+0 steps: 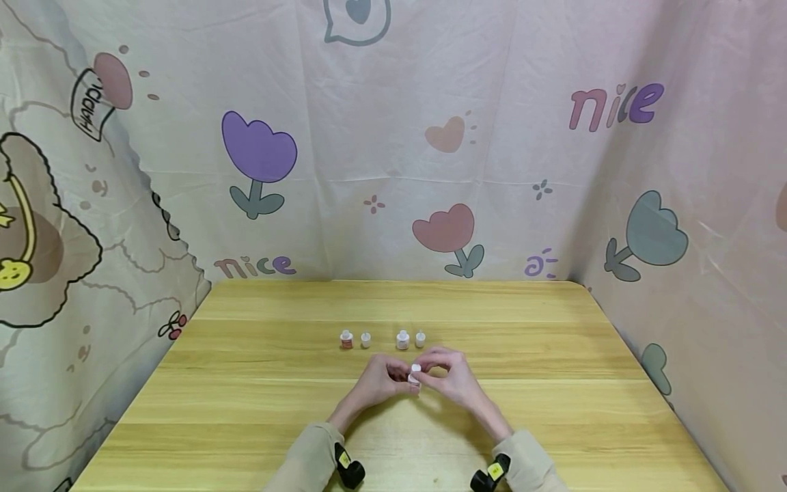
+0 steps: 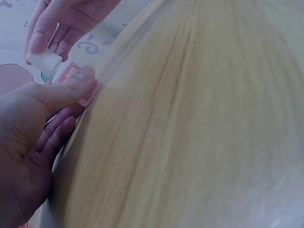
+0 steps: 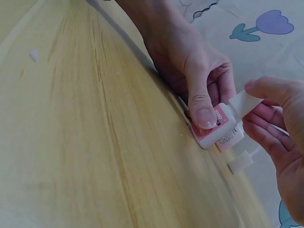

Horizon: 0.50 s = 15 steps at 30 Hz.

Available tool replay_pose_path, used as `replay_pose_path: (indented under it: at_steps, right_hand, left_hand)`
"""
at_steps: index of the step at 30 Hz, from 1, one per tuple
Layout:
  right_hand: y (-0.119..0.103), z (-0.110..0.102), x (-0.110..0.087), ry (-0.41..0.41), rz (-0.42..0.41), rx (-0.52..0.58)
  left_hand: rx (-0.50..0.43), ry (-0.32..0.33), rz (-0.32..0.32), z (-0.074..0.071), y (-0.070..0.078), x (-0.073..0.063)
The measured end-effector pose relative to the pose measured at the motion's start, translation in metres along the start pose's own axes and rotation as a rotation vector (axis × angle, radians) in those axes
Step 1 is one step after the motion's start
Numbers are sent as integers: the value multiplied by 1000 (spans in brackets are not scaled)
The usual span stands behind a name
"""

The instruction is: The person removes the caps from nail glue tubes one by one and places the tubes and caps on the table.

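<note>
Between thumb and fingers, my left hand (image 1: pixel 382 380) holds a small white glue-type bottle (image 3: pixel 209 140) with a pink label, low over the table. The thumb lies across the label in both wrist views. My right hand (image 1: pixel 453 377) pinches the white tapered cap (image 3: pixel 244 102) at the bottle's neck. In the left wrist view the cap (image 2: pixel 45 61) lines up with the bottle's shoulder. Behind the held bottle, the right wrist view shows a second pink-labelled bottle (image 3: pixel 230 140) and a loose white cap (image 3: pixel 241 162) with a thin pin.
Farther back on the wooden table (image 1: pixel 277 403) stands a short row: a red-labelled bottle (image 1: pixel 347 340), a small white cap (image 1: pixel 365 339), another white bottle (image 1: pixel 402 340) and a second cap (image 1: pixel 421 339). A printed cloth (image 1: pixel 369 137) hangs behind and at both sides.
</note>
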State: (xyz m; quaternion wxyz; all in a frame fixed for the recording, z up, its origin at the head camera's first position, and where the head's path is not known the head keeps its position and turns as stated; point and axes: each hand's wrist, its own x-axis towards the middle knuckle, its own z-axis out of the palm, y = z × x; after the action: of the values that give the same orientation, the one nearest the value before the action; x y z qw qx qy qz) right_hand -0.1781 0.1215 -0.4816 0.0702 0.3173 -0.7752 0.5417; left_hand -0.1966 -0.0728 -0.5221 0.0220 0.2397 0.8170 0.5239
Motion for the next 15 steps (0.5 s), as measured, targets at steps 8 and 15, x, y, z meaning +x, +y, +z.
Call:
replay_pose_path:
  at_steps: [8,15]
  right_hand:
    - [-6,0,0,8,6,17]
    - [-5,2,0,36,71,-19]
  left_hand:
    - [-38,-10,0,-3,11,-2]
    - [-36,-8,2,0,-2,1]
